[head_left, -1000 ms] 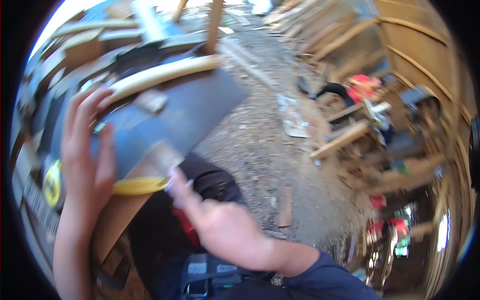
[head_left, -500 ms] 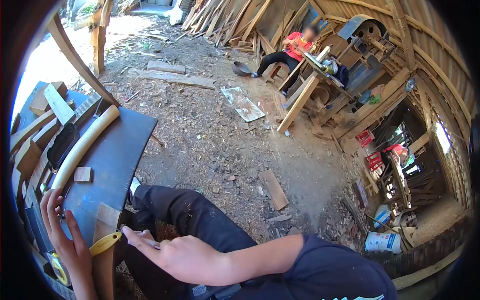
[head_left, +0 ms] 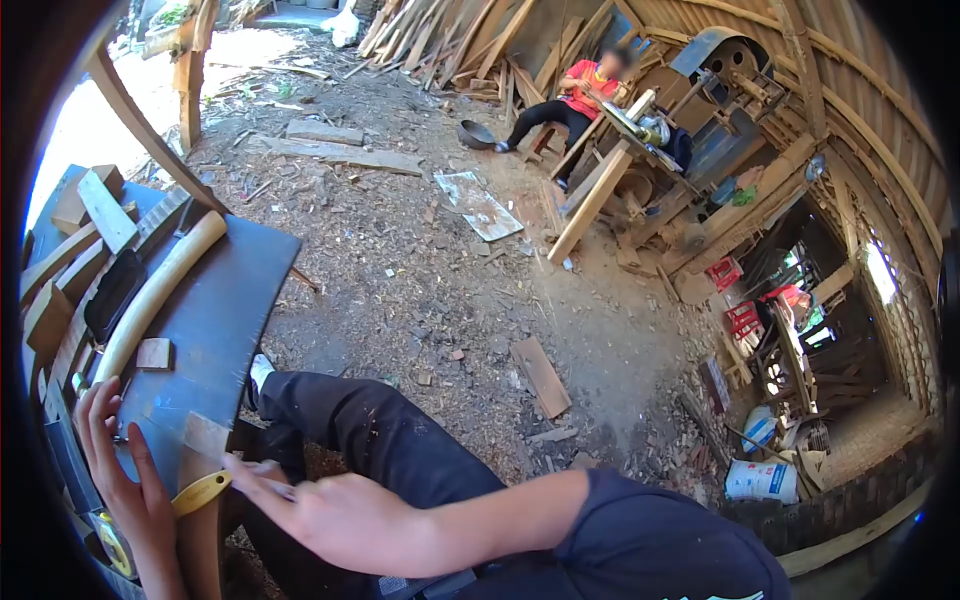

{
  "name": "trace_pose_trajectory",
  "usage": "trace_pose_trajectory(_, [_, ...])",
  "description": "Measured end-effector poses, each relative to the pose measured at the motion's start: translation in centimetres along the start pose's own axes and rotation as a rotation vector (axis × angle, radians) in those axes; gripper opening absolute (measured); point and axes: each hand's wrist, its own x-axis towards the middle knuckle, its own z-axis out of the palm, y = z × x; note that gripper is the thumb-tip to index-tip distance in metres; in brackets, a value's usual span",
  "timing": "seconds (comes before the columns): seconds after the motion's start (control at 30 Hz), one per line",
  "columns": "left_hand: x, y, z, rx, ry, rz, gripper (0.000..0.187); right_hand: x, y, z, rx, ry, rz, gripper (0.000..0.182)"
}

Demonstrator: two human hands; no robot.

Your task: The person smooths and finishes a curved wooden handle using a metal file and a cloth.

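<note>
My left hand (head_left: 125, 470) rests flat on the near left part of a dark workbench top (head_left: 215, 320), fingers spread, next to a small metal object. My right hand (head_left: 320, 510) reaches across my lap toward the bench's near edge, fingers pinched on a thin pencil-like stick. Its tip meets a yellow handle (head_left: 200, 492) and a wooden piece (head_left: 205, 435) at that edge. A long pale curved wooden handle (head_left: 155, 295) lies lengthwise on the bench. A small wood block (head_left: 154, 353) sits beside it. A yellow tape measure (head_left: 110, 545) lies under my left wrist.
Wood offcuts (head_left: 95, 205) and a dark tray (head_left: 115, 290) crowd the bench's far left. The dirt floor is littered with chips and boards (head_left: 540, 375). Another person in a red shirt (head_left: 585, 85) sits working at a far wooden bench by a machine (head_left: 725, 60).
The view has swung from a blurred close look at the bench to a wider one. Both hands have dropped low; my left hand has settled on the bench, my right at its edge.
</note>
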Motion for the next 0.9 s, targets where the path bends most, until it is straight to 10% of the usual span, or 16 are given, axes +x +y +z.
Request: trace_pose_trajectory(0.9, [-0.5,-0.8,0.2,0.039,-0.035,-0.005,0.040,-1.8,-0.1,-1.5,0.027,-0.060,0.011,0.083])
